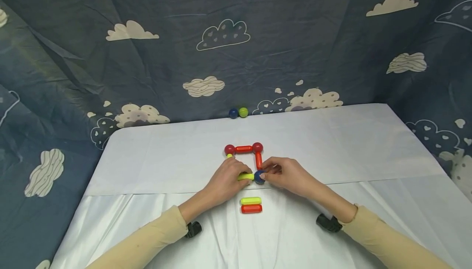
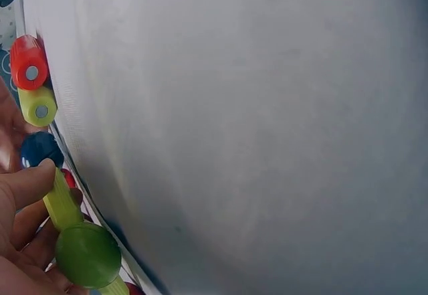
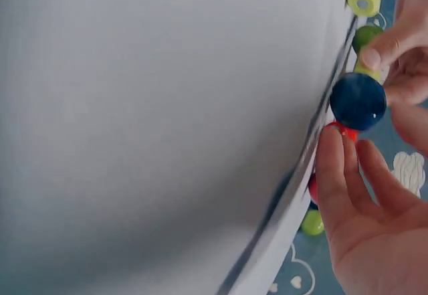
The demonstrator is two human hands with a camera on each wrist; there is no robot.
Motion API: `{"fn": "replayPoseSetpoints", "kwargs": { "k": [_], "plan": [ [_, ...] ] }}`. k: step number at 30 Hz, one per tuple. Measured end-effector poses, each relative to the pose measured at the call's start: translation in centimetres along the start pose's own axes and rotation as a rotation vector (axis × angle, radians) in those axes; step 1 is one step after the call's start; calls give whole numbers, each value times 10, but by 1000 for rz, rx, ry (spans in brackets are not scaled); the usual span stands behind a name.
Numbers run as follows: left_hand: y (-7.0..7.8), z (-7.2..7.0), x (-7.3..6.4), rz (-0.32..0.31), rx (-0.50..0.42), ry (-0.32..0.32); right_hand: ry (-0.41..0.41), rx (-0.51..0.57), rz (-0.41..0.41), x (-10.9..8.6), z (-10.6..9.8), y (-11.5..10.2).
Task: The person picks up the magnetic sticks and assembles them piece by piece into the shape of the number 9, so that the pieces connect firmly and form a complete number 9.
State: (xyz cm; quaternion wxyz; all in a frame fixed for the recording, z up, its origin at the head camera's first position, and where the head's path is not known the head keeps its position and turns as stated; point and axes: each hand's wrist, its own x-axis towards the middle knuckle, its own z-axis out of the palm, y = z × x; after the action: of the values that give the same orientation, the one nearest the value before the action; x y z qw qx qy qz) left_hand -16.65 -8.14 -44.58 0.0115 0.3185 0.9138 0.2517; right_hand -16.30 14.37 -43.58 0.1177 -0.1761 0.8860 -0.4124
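A square of magnetic rods and balls lies on the white table. Two red balls (image 1: 230,149) mark its far corners, joined by a red rod (image 1: 243,149); a second red rod (image 1: 258,160) runs along the right side. My left hand (image 1: 229,181) pinches the near yellow-green rod (image 2: 63,205) between thumb and fingers. That rod joins a green ball (image 2: 88,255) at the left corner, mostly hidden by the hand in the head view, to a dark blue ball (image 3: 358,101). My right hand (image 1: 289,175) holds the blue ball where the right red rod meets it.
Closer to the person lie a loose yellow-green rod (image 1: 250,200) and a loose red rod (image 1: 251,209), side by side. At the far table edge sit another blue ball (image 1: 233,113) and a lime green ball (image 1: 243,112). A dark cloud-print cloth (image 1: 177,55) hangs behind.
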Motion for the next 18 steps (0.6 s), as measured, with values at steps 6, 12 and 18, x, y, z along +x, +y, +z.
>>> {"fn": "replayPoseSetpoints", "kwargs": {
  "k": [6, 12, 18],
  "plan": [
    [1, 0, 1, -10, 2, -3, 91, -15, 60, 18, -8, 0],
    [1, 1, 1, -18, -17, -14, 67, 36, 222, 39, -5, -1],
    [0, 1, 1, -29, -21, -14, 76, -1, 272, 49, -2, -2]
  ]
}}
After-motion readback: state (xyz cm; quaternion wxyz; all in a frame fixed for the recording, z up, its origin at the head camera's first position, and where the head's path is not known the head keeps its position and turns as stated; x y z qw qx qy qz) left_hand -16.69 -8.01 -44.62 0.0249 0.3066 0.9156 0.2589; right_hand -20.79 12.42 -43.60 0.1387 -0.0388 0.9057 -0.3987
